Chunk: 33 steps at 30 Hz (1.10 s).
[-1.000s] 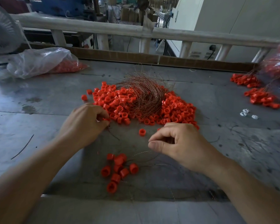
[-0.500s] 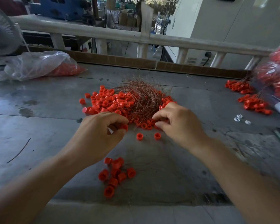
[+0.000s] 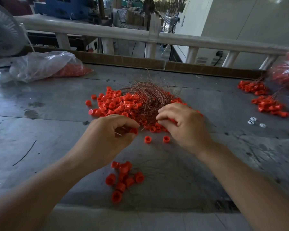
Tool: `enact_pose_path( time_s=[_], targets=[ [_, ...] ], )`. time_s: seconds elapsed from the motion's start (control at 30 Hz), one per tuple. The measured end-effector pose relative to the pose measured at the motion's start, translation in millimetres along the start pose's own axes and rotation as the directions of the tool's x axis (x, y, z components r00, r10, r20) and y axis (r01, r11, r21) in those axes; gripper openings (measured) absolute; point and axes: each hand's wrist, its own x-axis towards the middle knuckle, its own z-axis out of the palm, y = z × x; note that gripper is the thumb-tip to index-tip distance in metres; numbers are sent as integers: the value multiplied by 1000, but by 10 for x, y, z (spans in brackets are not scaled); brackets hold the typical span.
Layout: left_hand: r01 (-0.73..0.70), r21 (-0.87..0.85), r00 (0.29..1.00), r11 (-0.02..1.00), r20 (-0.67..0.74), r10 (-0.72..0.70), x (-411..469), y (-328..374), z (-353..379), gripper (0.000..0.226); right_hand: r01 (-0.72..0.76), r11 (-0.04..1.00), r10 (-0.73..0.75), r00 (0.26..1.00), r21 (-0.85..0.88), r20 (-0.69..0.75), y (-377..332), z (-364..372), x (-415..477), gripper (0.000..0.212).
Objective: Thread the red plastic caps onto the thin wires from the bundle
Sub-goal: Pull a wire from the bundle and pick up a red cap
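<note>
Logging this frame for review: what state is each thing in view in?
left hand: pinches a red cap
right hand: fingers curled at the pile's edge, grip hidden
wire bundle: loose tangle lying on the cap pile
two loose caps: lying singly beside the pile
near cluster: caps heaped, thin wires trailing from them
plastic bag: lying slumped, red caps inside

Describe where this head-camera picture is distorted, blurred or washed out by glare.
Head view: the wide-angle lens bows the white railing into a curve. Head view: the bag of red caps at the right edge is smeared by blur. Head view: light glares off the metal table at far left, while the central cap pile is sharp.
</note>
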Motion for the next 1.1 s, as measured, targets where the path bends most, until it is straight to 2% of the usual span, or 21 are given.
enact_pose_path(
  time_s=[0.13, 0.27, 0.33, 0.4, 0.5, 0.57, 0.67, 0.87, 1.03, 1.1],
  targets=[
    [67, -251, 997, 966, 52, -56, -12, 21, -33, 47, -141, 921, 190, 977, 362, -101, -86, -166, 2, 10],
    [119, -430, 992, 895, 76, -96, -1, 70, -27, 43, -36, 855, 196, 946, 517, -258, -157, -394, 13, 13],
    [124, -487, 992, 865, 77, -99, -11, 101, -31, 30, 22, 879, 157, 930, 477, -332, -180, -483, 4, 15],
    [116, -527, 993, 842, 71, -92, -30, 134, -38, 27, 69, 935, 63, 933, 349, -355, -198, -531, -12, 16],
    [113, -564, 994, 818, 77, -84, -49, 176, -36, 29, 97, 973, -39, 963, 208, -267, -253, -487, -58, 19],
    [113, -570, 993, 814, 80, -82, -46, 202, -25, 31, 51, 977, -13, 983, 208, -181, -318, -425, -92, 20],
    [115, -572, 993, 812, 85, -81, -44, 221, -18, 28, 22, 970, 3, 995, 242, -102, -388, -369, -133, 9],
    [123, -571, 992, 811, 92, -85, -56, 235, -21, 31, -28, 966, 42, 998, 256, -48, -404, -351, -142, 5],
    [123, -495, 992, 860, 90, -90, -64, 217, -17, 33, -54, 963, 62, 998, 263, -22, -414, -335, -153, 5],
    [142, -517, 989, 844, 99, -105, -66, 206, -13, 34, -72, 962, 78, 997, 265, -11, -412, -345, -152, 5]
  ],
)
